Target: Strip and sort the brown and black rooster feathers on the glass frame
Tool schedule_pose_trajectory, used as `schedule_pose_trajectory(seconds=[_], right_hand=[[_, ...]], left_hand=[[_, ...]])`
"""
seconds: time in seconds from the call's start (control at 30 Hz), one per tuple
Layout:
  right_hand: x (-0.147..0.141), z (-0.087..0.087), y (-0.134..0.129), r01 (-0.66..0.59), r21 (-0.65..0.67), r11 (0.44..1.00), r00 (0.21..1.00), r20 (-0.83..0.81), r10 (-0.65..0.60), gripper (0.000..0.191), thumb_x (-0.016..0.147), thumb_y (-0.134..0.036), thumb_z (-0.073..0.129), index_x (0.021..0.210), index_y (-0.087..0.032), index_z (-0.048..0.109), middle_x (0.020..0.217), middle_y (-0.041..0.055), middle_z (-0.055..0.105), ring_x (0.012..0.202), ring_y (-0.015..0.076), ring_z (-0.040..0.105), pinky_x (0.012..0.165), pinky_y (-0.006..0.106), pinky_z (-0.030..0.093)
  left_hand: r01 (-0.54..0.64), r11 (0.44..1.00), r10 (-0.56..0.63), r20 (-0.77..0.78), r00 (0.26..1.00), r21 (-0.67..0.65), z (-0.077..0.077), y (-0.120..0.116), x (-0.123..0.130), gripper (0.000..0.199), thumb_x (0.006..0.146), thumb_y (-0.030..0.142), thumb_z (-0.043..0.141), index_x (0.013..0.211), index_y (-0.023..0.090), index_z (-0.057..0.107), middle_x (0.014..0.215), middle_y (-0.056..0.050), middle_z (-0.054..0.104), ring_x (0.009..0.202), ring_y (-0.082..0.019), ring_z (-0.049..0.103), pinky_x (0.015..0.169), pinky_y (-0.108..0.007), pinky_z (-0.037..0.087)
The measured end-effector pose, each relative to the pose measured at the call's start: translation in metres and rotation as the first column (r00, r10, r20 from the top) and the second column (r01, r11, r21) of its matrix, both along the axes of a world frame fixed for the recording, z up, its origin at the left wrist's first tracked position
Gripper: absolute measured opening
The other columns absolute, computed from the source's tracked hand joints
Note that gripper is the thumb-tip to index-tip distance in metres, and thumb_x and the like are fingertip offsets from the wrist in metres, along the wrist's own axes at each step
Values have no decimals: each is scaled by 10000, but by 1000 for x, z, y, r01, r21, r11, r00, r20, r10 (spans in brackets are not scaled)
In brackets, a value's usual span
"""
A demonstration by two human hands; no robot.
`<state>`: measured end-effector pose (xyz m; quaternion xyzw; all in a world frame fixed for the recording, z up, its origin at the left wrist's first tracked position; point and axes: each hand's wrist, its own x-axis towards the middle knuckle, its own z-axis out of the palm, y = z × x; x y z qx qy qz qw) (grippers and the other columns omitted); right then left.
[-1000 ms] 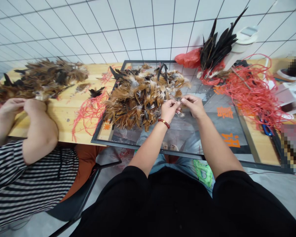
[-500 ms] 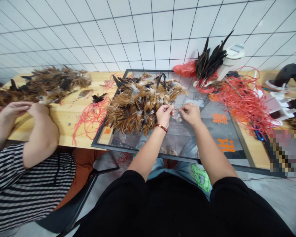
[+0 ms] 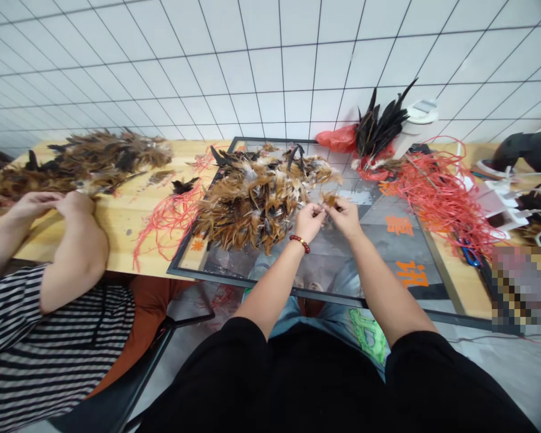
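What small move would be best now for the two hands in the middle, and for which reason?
Perhaps the right hand should firm its pinch on the brown feather tuft: the tuft fans upward from this hand, and the left hand is close beside it, so a steadier hold would probably help both work there.

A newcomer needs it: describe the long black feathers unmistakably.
Find the black-framed panel on the wooden table. Near its far edge, between red plastic and a white container, is the bunch of long black feathers. Its dark tips rise upward, unlike the low brown feather pile.
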<state>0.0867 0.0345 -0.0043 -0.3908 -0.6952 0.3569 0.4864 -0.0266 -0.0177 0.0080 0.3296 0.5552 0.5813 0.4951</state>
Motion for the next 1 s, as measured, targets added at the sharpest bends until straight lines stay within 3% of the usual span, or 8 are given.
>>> schedule_pose_trajectory(seconds=[0.13, 0.3, 0.43, 0.5, 0.57, 0.7, 0.83, 1.0], right_hand=[[3, 2, 3, -10, -33, 999, 999, -54, 8, 375, 709, -573, 710, 613, -222, 621, 675, 2, 554, 703, 174, 519, 703, 339, 424], [6, -1, 5, -45, -51, 998, 995, -86, 40, 337, 697, -538, 744, 615, -225, 649, 720, 12, 595, 755, 186, 560, 752, 347, 454], [11, -9, 12, 177, -23, 984, 978, -104, -178, 317, 802, -523, 646, 849, -218, 718, 832, 39, 648, 803, 195, 580, 838, 369, 470], [13, -13, 16, 330, -14, 944, 943, -39, -330, 338, 837, -493, 600, 937, -195, 725, 852, 55, 646, 789, 197, 570, 843, 376, 470], [14, -15, 19, 384, 5, 923, 921, 69, -384, 347, 851, -451, 575, 991, -173, 730, 891, 79, 649, 800, 203, 568, 853, 382, 467], [10, -14, 13, 300, 103, 948, 868, 382, -316, 335, 824, -392, 618, 1070, -204, 746, 1039, 112, 657, 972, 260, 560, 919, 431, 421], [6, -11, 6, 225, 141, 964, 780, 567, -264, 184, 819, -319, 619, 892, -220, 756, 1011, 105, 655, 1011, 289, 531, 887, 434, 391], [9, -11, 11, 347, 146, 926, 866, 330, -376, 155, 860, -280, 517, 820, -194, 639, 885, 88, 638, 890, 237, 543, 845, 381, 412]], left_hand=[[43, 999, -42, -29, 999, 26, 4, -3, 1, 103, 756, 100, 696, 838, 146, 652, 687, 22, 654, 510, -56, 572, 489, -158, 456], [51, 999, -51, -70, 996, 0, 5, -3, 1, 88, 791, 166, 693, 714, 142, 658, 573, 23, 614, 490, -72, 553, 499, -175, 455], [-22, 999, 21, 43, 999, 26, 1, 0, -1, 192, 820, 248, 691, 686, 148, 597, 630, 20, 647, 480, -65, 546, 486, -181, 442], [-88, 995, 80, 133, 988, 52, 0, 1, -2, 219, 849, 294, 666, 715, 153, 568, 650, 24, 650, 475, -55, 540, 484, -174, 440], [-151, 986, 134, 209, 969, 66, 1, 1, -4, 248, 869, 337, 649, 737, 156, 542, 640, 31, 637, 473, -47, 537, 488, -165, 436], [-224, 973, 198, 280, 939, 63, 5, 1, -6, 254, 883, 356, 638, 765, 158, 533, 616, 42, 607, 478, -45, 537, 501, -163, 429], [-242, 970, 222, 280, 934, 40, 7, 1, -5, 235, 894, 327, 629, 760, 160, 534, 613, 41, 609, 482, -48, 532, 513, -170, 424], [-249, 968, 232, 295, 927, 22, 10, 1, -4, 198, 922, 242, 573, 752, 157, 521, 610, 36, 614, 481, -54, 550, 499, -174, 425]])
